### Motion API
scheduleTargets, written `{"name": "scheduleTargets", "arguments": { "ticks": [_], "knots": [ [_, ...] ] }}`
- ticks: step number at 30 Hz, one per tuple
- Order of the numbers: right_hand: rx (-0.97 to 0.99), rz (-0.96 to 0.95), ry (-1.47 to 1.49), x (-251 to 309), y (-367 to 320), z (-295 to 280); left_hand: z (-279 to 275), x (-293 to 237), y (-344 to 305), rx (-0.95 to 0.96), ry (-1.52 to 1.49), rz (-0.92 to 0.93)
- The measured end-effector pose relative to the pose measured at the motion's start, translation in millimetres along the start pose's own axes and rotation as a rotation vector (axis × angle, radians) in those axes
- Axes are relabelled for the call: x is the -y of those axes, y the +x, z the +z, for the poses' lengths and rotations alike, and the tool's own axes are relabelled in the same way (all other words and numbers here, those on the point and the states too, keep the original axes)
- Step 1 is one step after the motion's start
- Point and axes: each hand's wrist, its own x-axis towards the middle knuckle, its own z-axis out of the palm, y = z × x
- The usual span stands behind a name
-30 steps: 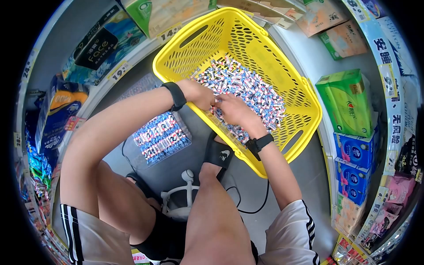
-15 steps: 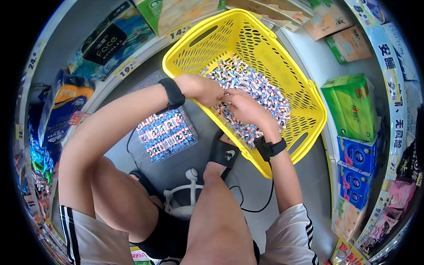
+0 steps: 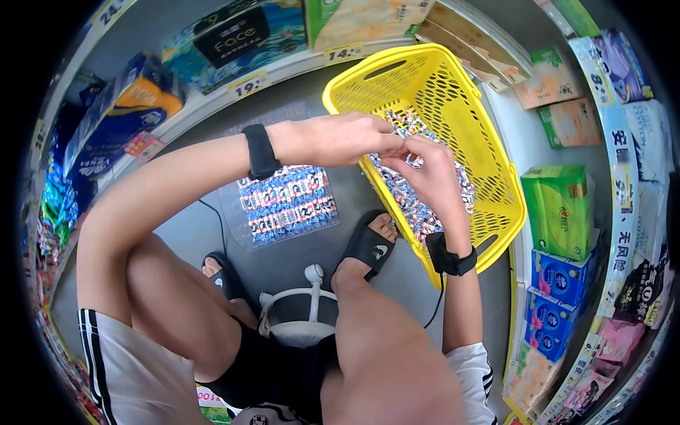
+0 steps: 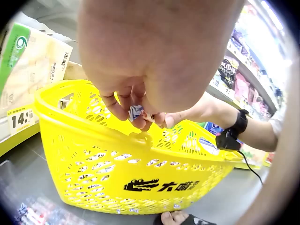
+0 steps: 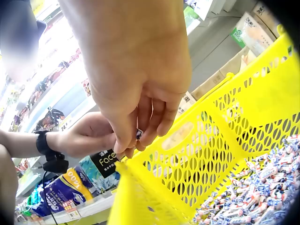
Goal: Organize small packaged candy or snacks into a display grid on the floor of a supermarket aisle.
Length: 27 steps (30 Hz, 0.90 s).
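Note:
Above the near left rim of the yellow basket [image 3: 496, 230], my left hand [image 3: 340, 138] and right hand [image 3: 432, 177] meet at the fingertips. In the left wrist view, a blue-and-white wrapped candy [image 4: 136, 112] sits pinched in the left fingers, with the right thumb [image 4: 169, 121] close beside it. The right wrist view gives a small wrapped piece of candy [image 5: 139, 134] between my right thumb and fingers; most of it is hidden. Many like candies [image 5: 262, 187] lie loose in the basket below.
On the floor left of the basket lies a clear plastic bag or box [image 3: 287, 205] with candies in rows. Shelves of tissue packs [image 3: 556, 212] line the right side and the back. A white stool base [image 3: 312, 276] stands between my legs, and a black cable [image 3: 435, 304] hangs from the right wristband.
The joined hands have risen from over the candies toward the basket's near left rim. The head view has shifted, so basket and floor candies appear further right.

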Motion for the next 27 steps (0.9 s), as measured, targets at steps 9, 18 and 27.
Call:
{"name": "scheduleTargets", "arguments": {
  "ticks": [9, 18, 27],
  "knots": [
    [-0.014, -0.132, -0.017, 62, 18, 40, -24, -15, -79, -0.089, 0.062, -0.001],
    [0.171, -0.118, -0.048, 81, 26, 116, 2, -4, -163, -0.086, 0.061, -0.029],
    [0.544, 0.149, -0.008, 42, 6, 209, 65, 29, -213, 0.188, 0.016, -0.06]
  ]
}}
